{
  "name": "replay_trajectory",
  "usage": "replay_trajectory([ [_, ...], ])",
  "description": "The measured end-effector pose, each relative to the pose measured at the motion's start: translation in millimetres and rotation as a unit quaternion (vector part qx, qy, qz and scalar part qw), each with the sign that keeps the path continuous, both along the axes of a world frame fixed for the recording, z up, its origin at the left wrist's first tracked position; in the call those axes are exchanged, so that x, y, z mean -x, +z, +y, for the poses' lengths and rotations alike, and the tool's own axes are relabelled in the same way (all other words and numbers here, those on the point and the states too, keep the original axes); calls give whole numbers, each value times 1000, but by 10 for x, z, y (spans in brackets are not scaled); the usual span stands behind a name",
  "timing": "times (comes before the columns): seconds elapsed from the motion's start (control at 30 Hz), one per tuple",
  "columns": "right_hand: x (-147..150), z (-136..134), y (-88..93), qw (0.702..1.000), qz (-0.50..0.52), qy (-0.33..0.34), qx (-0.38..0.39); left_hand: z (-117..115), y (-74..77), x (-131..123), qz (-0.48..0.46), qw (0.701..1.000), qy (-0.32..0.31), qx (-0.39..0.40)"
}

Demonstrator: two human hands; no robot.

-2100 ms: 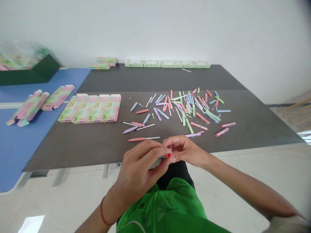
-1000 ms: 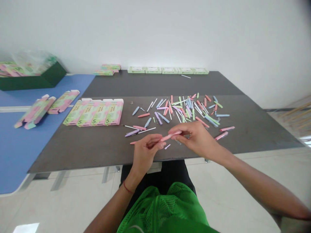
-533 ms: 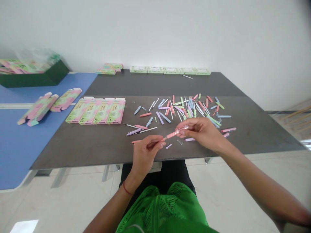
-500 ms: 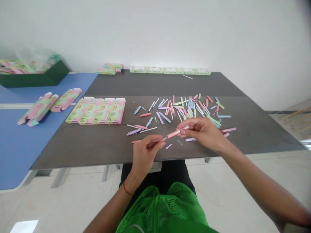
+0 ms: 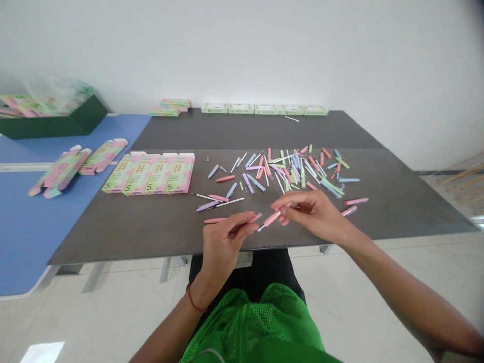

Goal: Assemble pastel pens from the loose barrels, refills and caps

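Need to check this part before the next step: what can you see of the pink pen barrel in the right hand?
The pink pen barrel is a slim, smooth pastel tube that looks like plastic. The fingers of the right hand grip it over the dark table top. It slants down toward the left hand without touching it. The fingers hide its upper end, so that end's shape cannot be told.

Pale pink barrel (image 5: 272, 218) and pink, white-tipped pen (image 5: 215, 220) just below the pile (image 5: 291, 171) of pastel pink, blue, green, lilac and white pens. Left of that pile, boxes (image 5: 151, 174) mottled in pink and yellow-green. Beyond it, pale green boxes (image 5: 264, 109) on a charcoal table (image 5: 245, 131); nearer than it, bright green mesh vest (image 5: 249, 322).
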State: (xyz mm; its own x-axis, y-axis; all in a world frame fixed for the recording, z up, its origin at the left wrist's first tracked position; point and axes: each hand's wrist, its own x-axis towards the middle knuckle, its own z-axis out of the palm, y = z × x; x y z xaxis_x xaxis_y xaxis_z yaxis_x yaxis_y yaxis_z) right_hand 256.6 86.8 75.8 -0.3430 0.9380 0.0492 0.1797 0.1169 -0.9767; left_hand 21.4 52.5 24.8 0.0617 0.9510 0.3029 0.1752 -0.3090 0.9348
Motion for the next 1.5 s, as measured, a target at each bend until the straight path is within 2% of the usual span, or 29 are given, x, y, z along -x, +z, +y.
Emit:
replay_trajectory([
  [0.1, -37, 33, -25, 995, 64, -48, 59, -34, 31, -18, -48, 999, -6, 22],
  [0.17, -57, 46, -43, 985, 117, -63, 112, -64, 74, -18, -45, 999, -1, 13],
  [0.27, -59, 39, -70, 967, 178, -42, 177, -115, 171, 2, 47, 997, 11, -59],
  [0.33, -45, 25, -87, 960, 197, -11, 198, -147, 243, 18, 117, 984, 21, -129],
  [0.4, -29, 14, -105, 957, 207, 12, 204, -166, 304, 27, 158, 969, 29, -186],
  [0.5, -12, 3, -135, 956, 213, 21, 199, -166, 353, 27, 184, 956, 27, -228],
  [0.7, 36, -27, -186, 961, 205, 3, 184, -117, 370, 16, 229, 940, 1, -252],
  [0.87, 103, -58, -248, 942, 254, -9, 219, -90, 385, 47, 307, 915, 7, -261],
  [1.0, 137, -91, -338, 926, 281, -10, 252, -64, 448, 104, 368, 893, -43, -255],
  [1.1, 149, -125, -408, 915, 297, -18, 272, -33, 499, 133, 360, 892, -75, -261],
  [1.3, 155, -169, -505, 902, 323, -21, 288, 37, 472, 139, 360, 895, -54, -258],
  [1.5, 146, -176, -520, 903, 320, -21, 286, 46, 476, 141, 362, 888, -76, -275],
])
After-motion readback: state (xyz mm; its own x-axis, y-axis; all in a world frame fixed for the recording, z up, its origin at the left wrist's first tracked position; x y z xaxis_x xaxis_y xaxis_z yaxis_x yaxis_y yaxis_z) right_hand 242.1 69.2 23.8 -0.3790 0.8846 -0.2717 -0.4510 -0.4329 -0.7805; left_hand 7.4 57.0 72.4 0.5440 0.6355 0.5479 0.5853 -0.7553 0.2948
